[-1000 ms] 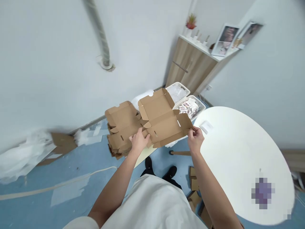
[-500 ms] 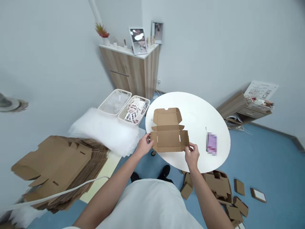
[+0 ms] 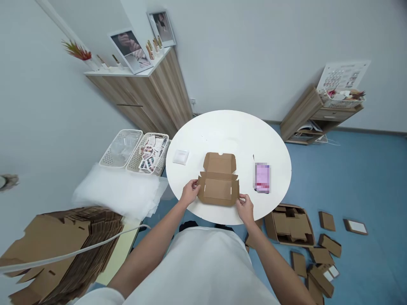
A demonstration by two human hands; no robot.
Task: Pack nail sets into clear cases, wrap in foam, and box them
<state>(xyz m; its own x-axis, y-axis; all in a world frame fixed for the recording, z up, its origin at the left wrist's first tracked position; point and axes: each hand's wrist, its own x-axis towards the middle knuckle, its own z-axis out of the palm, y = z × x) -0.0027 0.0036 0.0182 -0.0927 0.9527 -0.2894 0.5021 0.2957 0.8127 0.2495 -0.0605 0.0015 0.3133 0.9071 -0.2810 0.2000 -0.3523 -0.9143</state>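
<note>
One unfolded cardboard box (image 3: 218, 189) was at the near side of the white tabletop (image 3: 229, 131), left hand (image 3: 190, 192) had a narrow grip on its left side, right hand (image 3: 245, 207) held its near right corner.

Can't tell what the purple thing (image 3: 262, 178) at the table's (image 3: 229, 131) 3 o'clock is, it's just blurry blocks on my end. Over at 8 o'clock the cardboard stack (image 3: 63, 239) and white cable (image 3: 76, 253) run off the left edge, same with some fitting (image 3: 9, 181) at 9, too fuzzy for me to name. Shoes (image 3: 188, 225) at 6 o'clock are mostly hidden by the white shirt (image 3: 203, 267). Print on the cards (image 3: 151, 154) at 9 and the sign (image 3: 343, 76) at 2? Way too small. Also no view of the unfolded box's (image 3: 218, 190) underside.
</note>
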